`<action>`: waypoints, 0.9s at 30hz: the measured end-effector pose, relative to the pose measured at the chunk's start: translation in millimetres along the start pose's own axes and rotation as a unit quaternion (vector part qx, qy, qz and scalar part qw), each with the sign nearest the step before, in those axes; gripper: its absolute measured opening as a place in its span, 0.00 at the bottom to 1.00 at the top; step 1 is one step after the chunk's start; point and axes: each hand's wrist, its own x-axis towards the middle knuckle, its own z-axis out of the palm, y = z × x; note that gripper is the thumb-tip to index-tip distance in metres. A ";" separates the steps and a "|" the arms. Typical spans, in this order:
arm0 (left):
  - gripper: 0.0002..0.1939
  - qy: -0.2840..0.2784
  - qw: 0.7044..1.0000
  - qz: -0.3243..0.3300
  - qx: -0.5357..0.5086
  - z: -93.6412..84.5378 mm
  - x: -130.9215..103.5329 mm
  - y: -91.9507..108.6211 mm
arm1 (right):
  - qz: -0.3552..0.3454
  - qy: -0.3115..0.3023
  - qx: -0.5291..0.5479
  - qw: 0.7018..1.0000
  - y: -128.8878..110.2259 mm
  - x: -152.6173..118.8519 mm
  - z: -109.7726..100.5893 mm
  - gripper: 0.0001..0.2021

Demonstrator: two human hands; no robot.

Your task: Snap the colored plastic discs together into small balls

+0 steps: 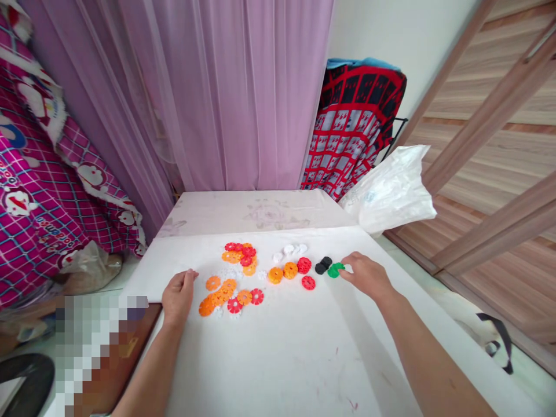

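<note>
My right hand (pixel 365 274) has thumb and fingertips closed at the right edge of green notched plastic discs (pixel 336 270). Black discs (pixel 323 265) lie just left of the green ones. My left hand (pixel 179 294) rests near the table's left side with its fingers curled in, and no disc shows in it. Nearest to it are loose orange discs (pixel 212 282) and an overlapping orange row (pixel 218 297). Red discs (pixel 304 265) and orange discs (pixel 290 270) sit mid-table, with white discs (pixel 289 249) behind them.
A mixed red and orange heap (pixel 243 255) lies farther back on the white table (pixel 278 359). A white plastic bag (pixel 391 191) stands at the back right corner. Purple curtains (pixel 243 92) hang behind, and a brown case (pixel 130 347) is at the left edge.
</note>
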 end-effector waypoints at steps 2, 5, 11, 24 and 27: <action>0.22 0.001 1.000 -0.002 0.004 -0.4 0.0 1.4 | -0.004 0.001 0.003 1.000 0.3 0.5 1.9 0.11; 0.21 0.003 1.000 -0.007 0.006 -1.1 0.0 4.3 | -0.005 0.008 0.012 1.000 -0.4 0.8 5.6 0.10; 0.21 0.009 1.000 -0.002 0.009 -2.6 -1.3 9.3 | 0.003 -0.009 0.000 1.000 -3.4 2.2 7.2 0.11; 0.25 -0.071 0.993 0.090 0.033 -9.6 -15.1 11.4 | -0.109 0.072 0.238 0.963 -109.1 -54.6 23.2 0.11; 0.32 -0.138 0.967 0.152 0.149 -15.1 -47.6 8.2 | -0.179 0.026 0.254 0.950 -152.1 -69.2 39.6 0.11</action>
